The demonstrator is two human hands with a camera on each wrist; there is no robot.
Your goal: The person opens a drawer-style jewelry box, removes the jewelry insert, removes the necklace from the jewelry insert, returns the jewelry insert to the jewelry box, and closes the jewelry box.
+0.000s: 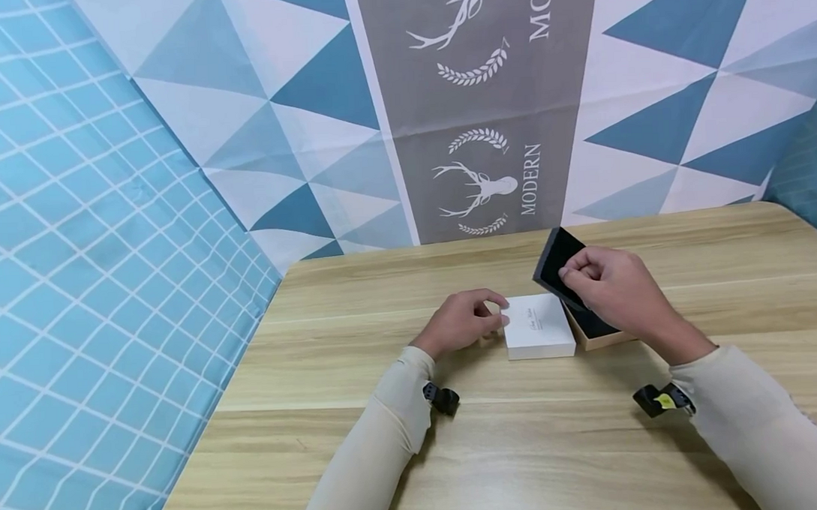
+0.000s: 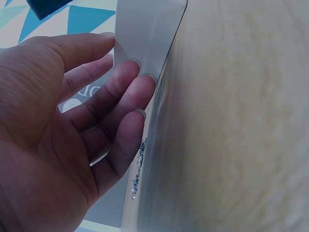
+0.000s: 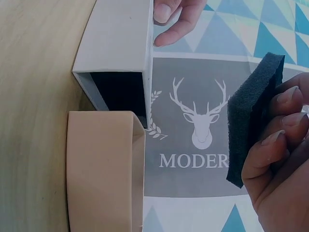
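My left hand (image 1: 461, 321) holds the left edge of a flat white box sleeve (image 1: 539, 333) with its thumb and fingertips; the fingers are bent. Small print marks the sleeve's top, and its right end is open and dark inside in the right wrist view. Beside that end sits a tan box drawer (image 3: 101, 164) with a black inside (image 1: 589, 324). Above the drawer, my right hand (image 1: 615, 289) pinches a thin black foam pad (image 1: 553, 257) by its edge. The pad is tilted and raised. Part of the drawer is hidden behind the right hand.
Both boxes lie on a wood-grain table (image 1: 537, 446). Behind its far edge hangs a patterned cloth (image 1: 406, 172) with a grey deer panel. A blue gridded cloth (image 1: 91, 258) runs along the left side.
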